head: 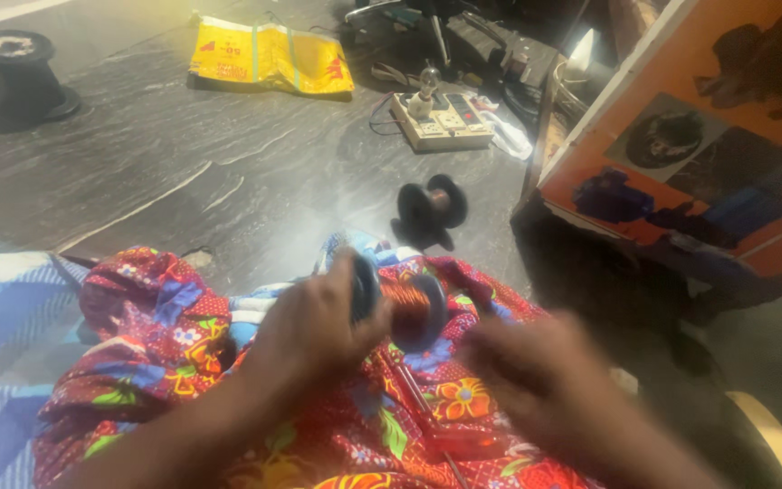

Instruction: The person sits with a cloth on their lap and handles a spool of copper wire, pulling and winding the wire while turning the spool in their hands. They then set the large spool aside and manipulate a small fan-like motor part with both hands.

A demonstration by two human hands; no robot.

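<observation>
— What do we have closest to us?

— Our lap, covered in a red floral cloth (165, 353), and both hands above it. Our left hand (314, 330) holds a spool of copper wire (409, 308); its fingers (346, 281) are wrapped round the near black flange, clamped on it.

— And the right hand (545, 380)?

— It is blurred, so we cannot tell whether its fingers are spread or pressed together. It sits just to the right of the spool and a little lower, apart from it, not touching as far as we can see.

— How does the spool lie?

— Its long axis runs roughly left to right, from our left palm toward the right hand, tilted slightly. The free flange faces the right hand, so the left hand is the nearer one, already on it. A thin red rod (423, 407) lies on the cloth beneath.

— Further out?

— On the dark floor (183, 172), just beyond our knees, an empty black spool (429, 210) lies on its side. To the right stands an orange box (681, 136). Past the black spool sits a white extension board (441, 122) with a bulb on it. Toward the floor's far edge lie a yellow bag (269, 59) and, at the far left corner, a black stand (11, 77).
</observation>
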